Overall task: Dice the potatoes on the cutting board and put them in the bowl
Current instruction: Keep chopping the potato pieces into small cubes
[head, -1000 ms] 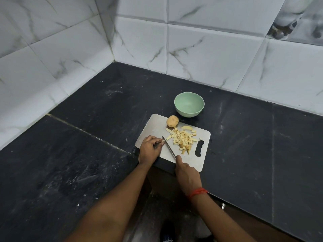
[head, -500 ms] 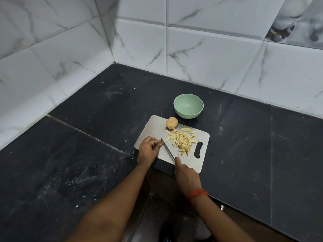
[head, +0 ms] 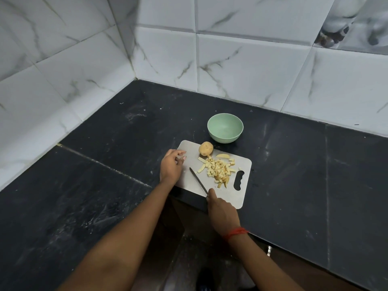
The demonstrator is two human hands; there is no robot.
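Note:
A grey cutting board (head: pixel 189 148) lies on the black counter. On it sits a pile of diced potato (head: pixel 218 171) with a few longer strips, and a whole unpeeled potato (head: pixel 206 148) at the board's far edge. An empty pale green bowl (head: pixel 225 128) stands just behind the board. My right hand (head: pixel 220 211) grips the handle of a knife (head: pixel 198 181), whose blade lies flat on the board left of the dice. My left hand (head: pixel 171 164) hovers over the board's left side with fingers loosely spread, holding nothing, a short way left of the whole potato.
The black stone counter (head: pixel 105 185) runs into a corner of white marbled wall tiles (head: pixel 241 66). The counter's front edge has a cut-out right under the board's near corner. Bare counter lies left and right of the board.
My left hand has lifted from beside the knife tip and moved forward along the board's left side, fingers opening. The knife and right hand have barely moved.

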